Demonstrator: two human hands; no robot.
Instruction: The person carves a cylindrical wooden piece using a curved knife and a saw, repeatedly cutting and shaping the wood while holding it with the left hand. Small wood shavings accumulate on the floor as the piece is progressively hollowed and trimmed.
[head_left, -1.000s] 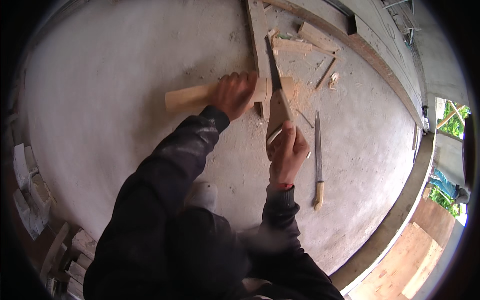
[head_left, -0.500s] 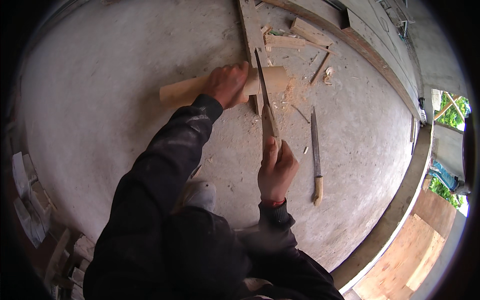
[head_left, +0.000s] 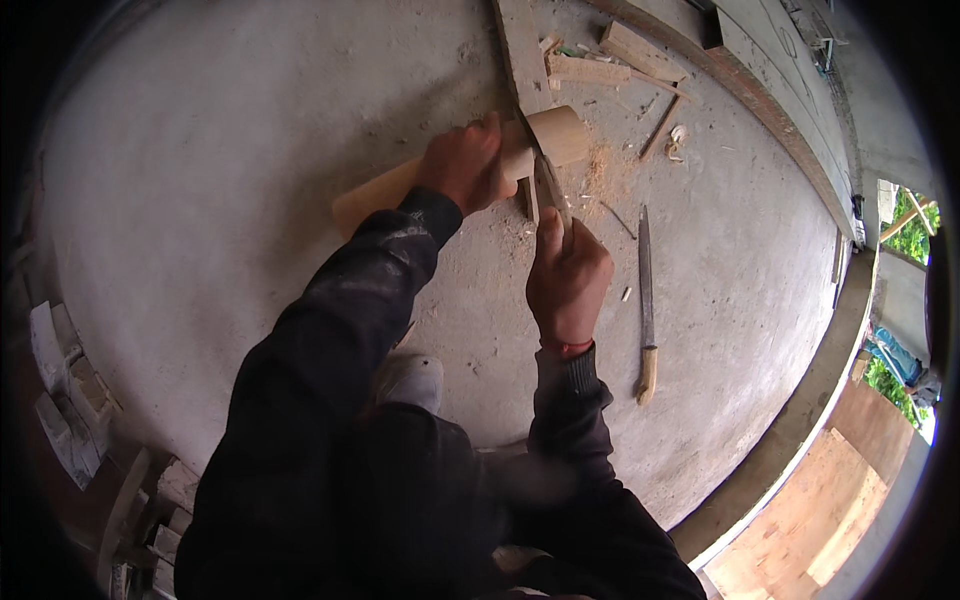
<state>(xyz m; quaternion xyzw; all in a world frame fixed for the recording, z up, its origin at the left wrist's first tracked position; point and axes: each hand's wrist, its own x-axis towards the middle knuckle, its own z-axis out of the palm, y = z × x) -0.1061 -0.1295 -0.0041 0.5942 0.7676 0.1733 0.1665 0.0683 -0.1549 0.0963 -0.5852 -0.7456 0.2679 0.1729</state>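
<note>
My left hand (head_left: pixel 465 165) is closed over a thick, rounded length of pale wood (head_left: pixel 558 137), pressing it onto a narrow board (head_left: pixel 521 50) that runs beneath. In my right hand (head_left: pixel 570 280) is the handle of a handsaw (head_left: pixel 548 188). The saw's dark blade crosses the rounded wood just right of my left hand; my palm and fingers hide part of the handle. How deep the teeth sit cannot be seen. To the right of my right hand, a long knife (head_left: pixel 647 300) with a wooden handle lies on the floor.
Sawdust (head_left: pixel 600 175) is scattered beside the wood's right end. Offcuts (head_left: pixel 590 70) and thin sticks lie beyond it. A long beam (head_left: pixel 760 90) borders the far right, and plywood sheets (head_left: pixel 840 490) lie at lower right. Scrap blocks (head_left: pixel 75 400) are piled at the left edge. My shoe (head_left: pixel 412 383) is below.
My right hand has pushed the saw forward, away from me, so its handle is now nearer the wood. My left hand still holds the wood. The whole view has shifted slightly.
</note>
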